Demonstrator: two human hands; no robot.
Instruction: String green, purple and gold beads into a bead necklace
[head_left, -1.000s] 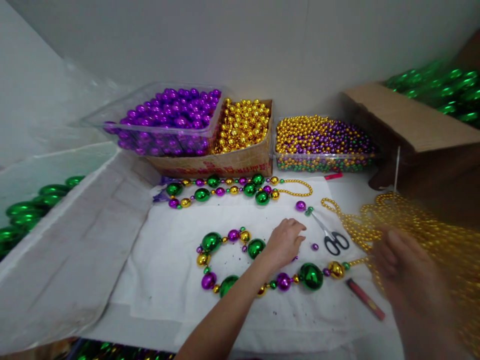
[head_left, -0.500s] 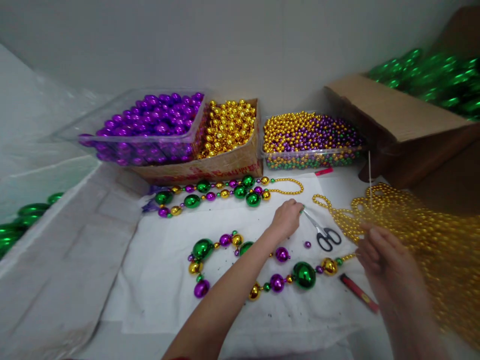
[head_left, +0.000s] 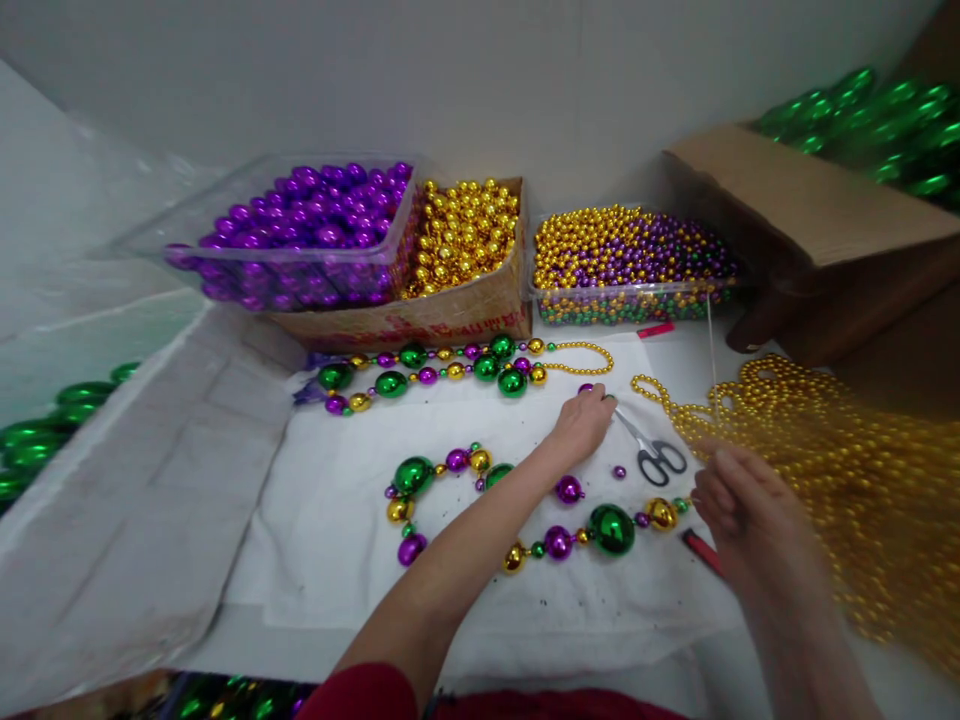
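My left hand (head_left: 585, 425) reaches across the white cloth (head_left: 337, 500), fingers curled down beside a loose purple bead (head_left: 585, 388) and the tip of the scissors (head_left: 651, 452). Under my forearm lies a curved string of large green, purple and gold beads (head_left: 611, 528). My right hand (head_left: 750, 510) is closed in a pinch on a thin upright needle or wire (head_left: 711, 350), next to a heap of gold bead strands (head_left: 840, 460). A finished beaded string (head_left: 450, 372) lies farther back.
At the back stand a clear tub of purple balls (head_left: 300, 235), a cardboard box of gold balls (head_left: 461, 235) and a tub of small mixed beads (head_left: 630, 260). A brown box (head_left: 810, 220) with green balls sits at the right. A red stick (head_left: 701, 550) lies by my right hand.
My left hand has moved up from the curved string to the loose purple bead by the scissors. My right hand has shifted left, and the thin needle now stands upright.
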